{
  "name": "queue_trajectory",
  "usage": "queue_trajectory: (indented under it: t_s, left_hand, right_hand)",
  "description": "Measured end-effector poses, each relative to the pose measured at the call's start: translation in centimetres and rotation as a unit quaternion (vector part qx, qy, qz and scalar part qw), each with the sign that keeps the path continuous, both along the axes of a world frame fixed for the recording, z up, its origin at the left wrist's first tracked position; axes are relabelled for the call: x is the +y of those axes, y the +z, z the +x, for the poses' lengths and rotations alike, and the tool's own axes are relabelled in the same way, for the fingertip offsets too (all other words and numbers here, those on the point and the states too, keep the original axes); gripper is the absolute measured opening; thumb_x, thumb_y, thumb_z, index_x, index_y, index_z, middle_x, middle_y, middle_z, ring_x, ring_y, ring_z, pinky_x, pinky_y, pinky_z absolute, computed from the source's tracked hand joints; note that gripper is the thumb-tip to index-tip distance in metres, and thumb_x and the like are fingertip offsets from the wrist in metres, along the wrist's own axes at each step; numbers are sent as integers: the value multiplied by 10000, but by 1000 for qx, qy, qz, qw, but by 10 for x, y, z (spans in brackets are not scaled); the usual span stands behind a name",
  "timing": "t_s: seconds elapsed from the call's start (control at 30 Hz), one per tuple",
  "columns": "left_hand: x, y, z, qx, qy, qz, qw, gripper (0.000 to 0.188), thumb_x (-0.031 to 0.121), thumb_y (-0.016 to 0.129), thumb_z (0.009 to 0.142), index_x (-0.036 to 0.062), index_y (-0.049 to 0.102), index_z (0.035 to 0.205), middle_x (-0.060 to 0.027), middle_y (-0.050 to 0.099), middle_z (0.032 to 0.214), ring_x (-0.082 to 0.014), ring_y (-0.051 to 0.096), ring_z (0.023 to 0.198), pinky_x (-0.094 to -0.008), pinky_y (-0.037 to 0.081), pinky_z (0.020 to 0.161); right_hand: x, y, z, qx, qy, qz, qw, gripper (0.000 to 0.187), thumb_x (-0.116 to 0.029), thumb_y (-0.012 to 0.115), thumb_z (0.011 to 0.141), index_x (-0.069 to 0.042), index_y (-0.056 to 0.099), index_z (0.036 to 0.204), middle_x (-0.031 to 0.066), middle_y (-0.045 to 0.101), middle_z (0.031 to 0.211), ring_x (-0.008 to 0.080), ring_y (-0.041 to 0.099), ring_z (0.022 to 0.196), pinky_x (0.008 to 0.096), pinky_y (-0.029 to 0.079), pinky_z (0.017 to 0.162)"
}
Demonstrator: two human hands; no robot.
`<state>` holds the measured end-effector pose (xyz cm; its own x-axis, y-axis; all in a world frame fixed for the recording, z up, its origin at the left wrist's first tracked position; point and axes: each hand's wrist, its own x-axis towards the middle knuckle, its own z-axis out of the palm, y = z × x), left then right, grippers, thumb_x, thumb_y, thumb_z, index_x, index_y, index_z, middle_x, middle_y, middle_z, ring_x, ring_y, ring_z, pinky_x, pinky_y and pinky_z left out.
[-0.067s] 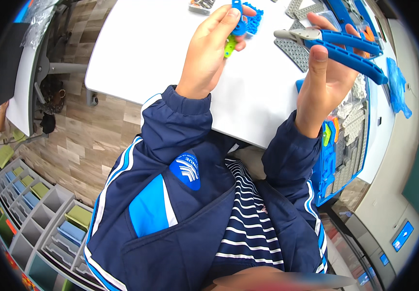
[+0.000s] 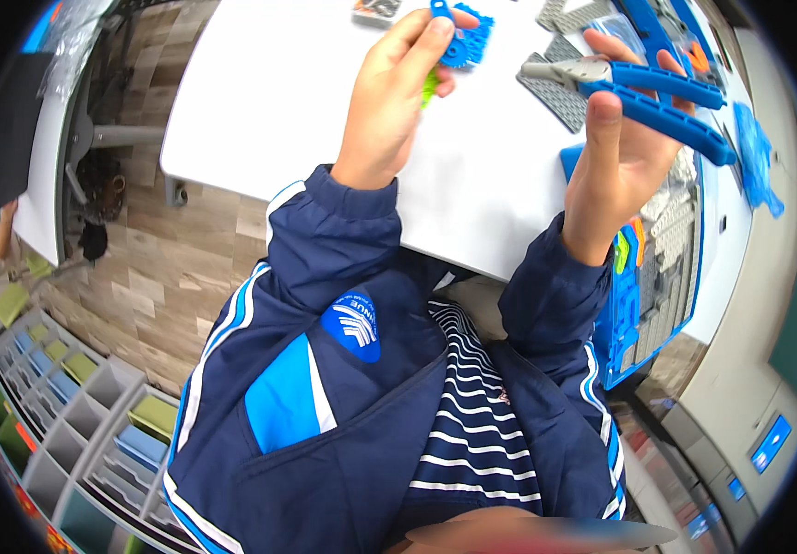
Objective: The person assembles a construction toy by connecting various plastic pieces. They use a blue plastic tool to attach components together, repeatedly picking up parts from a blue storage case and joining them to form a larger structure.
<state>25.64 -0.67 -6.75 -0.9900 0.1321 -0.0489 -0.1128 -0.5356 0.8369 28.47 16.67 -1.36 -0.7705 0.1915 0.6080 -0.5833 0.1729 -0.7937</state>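
My left hand [image 2: 389, 106], over the far part of the white table, pinches a small blue toy building part between thumb and fingers. A toothed blue gear [image 2: 456, 53] shows beside the fingertips, and a lime-green piece [image 2: 430, 88] peeks out below them; how these join is hidden. My right hand [image 2: 625, 166] holds pliers [image 2: 657, 103] with blue handles and a grey nose pointing left. The handles stand apart, lying across the palm between thumb and raised fingers. Nothing sits in the nose.
The white table [image 2: 260, 102] carries grey perforated plates [image 2: 560, 100] and a small box of parts [image 2: 377, 11] at the far edge. Blue pieces lie just behind my left hand. A blue parts tray [image 2: 615, 355] stands at the right, near a crumpled blue bag [image 2: 757, 162].
The blue part in my left hand has turned slightly, showing more of the gear's teeth and less of the green piece. My right hand keeps almost the same pose with the pliers.
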Motion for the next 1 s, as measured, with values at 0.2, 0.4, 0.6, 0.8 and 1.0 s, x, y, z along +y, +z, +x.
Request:
queue_trajectory:
  t_s: [0.2, 0.4, 0.6, 0.8, 1.0]
  left_hand:
    - [17, 32, 13, 68, -11, -132, 989, 251, 214, 712, 967, 36, 703, 1145, 49, 594, 817, -25, 403, 633, -206, 309, 570]
    - [77, 71, 72, 149, -219, -203, 943, 175, 98, 668, 982, 10, 667, 1132, -6, 688, 964, -19, 432, 632, -189, 334, 565]
    - [155, 77, 93, 305, -287, -253, 872, 145, 24, 750, 870, 34, 743, 1015, -5, 683, 938, -29, 450, 669, -206, 326, 578]
    - [197, 79, 137, 326, -375, -292, 817, 161, 12, 754, 846, 18, 684, 991, 16, 667, 919, -2, 420, 618, -178, 275, 522]
    - [225, 64, 154, 457, -283, -347, 768, 173, 6, 792, 799, 41, 703, 944, 11, 702, 909, -35, 469, 600, -198, 312, 477]
  right_hand:
    - [22, 10, 91, -2, 51, 102, 994, 886, -150, 890, 757, -38, 317, 1423, 193, 652, 1184, 272, 648, 993, 361, 523, 857]
    - [27, -5, 176, -9, 127, 32, 991, 808, -198, 870, 693, 3, 468, 1364, 167, 652, 1104, 303, 641, 823, 392, 530, 716]
    - [45, 19, 227, -55, 388, -545, 741, 332, -189, 730, 822, -81, 535, 1067, 206, 637, 980, 184, 524, 664, 300, 483, 645]
    - [56, 34, 248, 149, 459, -493, 724, 409, -329, 622, 858, -19, 510, 1099, 343, 533, 1292, 287, 552, 932, 372, 468, 771]
    - [81, 22, 269, 179, 439, -440, 762, 450, -352, 604, 836, -11, 521, 1118, 326, 516, 1318, 338, 529, 1049, 409, 465, 817]
